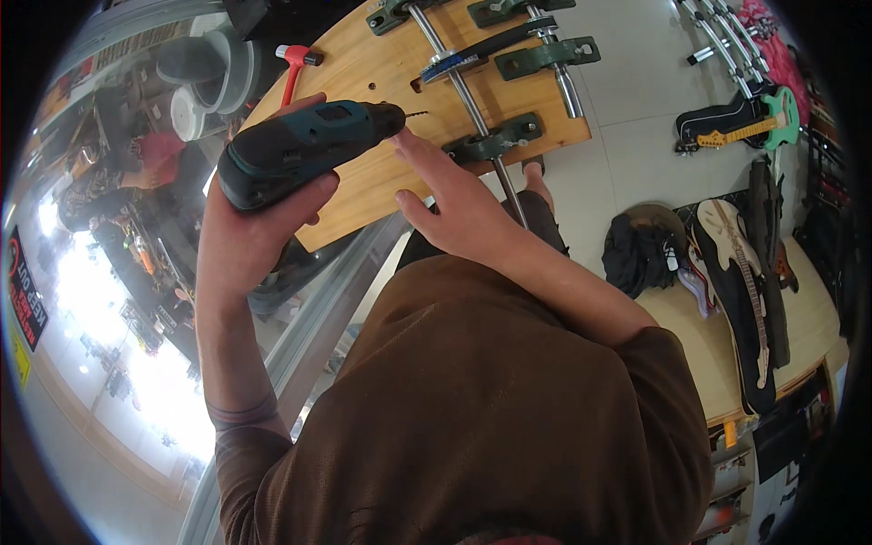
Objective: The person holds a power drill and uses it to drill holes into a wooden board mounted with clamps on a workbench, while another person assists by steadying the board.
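My left hand (245, 236) is wrapped round a dark teal and black cordless drill (304, 150). A thin drill bit (417, 113) sticks out of its chuck, pointing right over a wooden board (350, 204). Close to the chuck is my right hand (459, 204), thumb and fingers spread, holding nothing. I cannot tell whether its fingertips touch the chuck. Beyond that hand, a steel shaft (472, 104) runs through green bearing blocks (504, 138) on the board. A black belt (490, 47) links it to a second, shorter shaft (568, 91).
A red hammer (291, 71) lies at the board's far left edge. Left of the board stands a glass case (318, 318) with a metal frame. To the right are a green electric guitar (781, 118), a cream guitar (722, 227) and a black bag (640, 254).
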Demonstrator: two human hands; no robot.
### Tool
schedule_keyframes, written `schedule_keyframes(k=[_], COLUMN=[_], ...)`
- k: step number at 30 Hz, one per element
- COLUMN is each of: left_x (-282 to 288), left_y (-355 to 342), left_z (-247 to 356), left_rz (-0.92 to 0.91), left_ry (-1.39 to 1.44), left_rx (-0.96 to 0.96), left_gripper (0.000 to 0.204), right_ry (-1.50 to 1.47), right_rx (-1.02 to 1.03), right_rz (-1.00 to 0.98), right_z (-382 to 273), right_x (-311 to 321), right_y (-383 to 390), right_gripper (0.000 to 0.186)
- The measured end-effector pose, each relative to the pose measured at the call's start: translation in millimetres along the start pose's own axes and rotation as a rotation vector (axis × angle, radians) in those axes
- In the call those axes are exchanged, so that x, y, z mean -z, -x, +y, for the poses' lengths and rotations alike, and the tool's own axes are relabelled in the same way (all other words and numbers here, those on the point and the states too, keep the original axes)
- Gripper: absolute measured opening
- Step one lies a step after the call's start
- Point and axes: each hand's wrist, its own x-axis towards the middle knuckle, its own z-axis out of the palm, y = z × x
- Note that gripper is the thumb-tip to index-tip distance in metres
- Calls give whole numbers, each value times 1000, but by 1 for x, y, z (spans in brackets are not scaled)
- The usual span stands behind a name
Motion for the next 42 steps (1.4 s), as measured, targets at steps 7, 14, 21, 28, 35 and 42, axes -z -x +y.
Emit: schedule_keyframes(k=[7,14,21,28,35,42], left_x=[-1,1,-9,-15,-23,-29], left_y=[2,11,33,48,52,54], left_z=[-1,-17,-55,-99,-119,-127], left_rz=[-2,27,98,83,85,130], left_ry=[3,66,160,311,628,754], left_rx=[-2,91,104,137,232,283], left_gripper=[54,58,68,57,49,52], right_ry=[-17,16,145,254,319,351], right_rx=[13,-21,-7,31,34,14], right_rz=[8,-45,-70,-93,-102,-126], right_z=[-1,-8,-5,1,2,1], right_x=[-1,3,0,-2,-3,-1], right_y=[0,-2,0,2,1,0], right_gripper=[72,73,76,78,78,80])
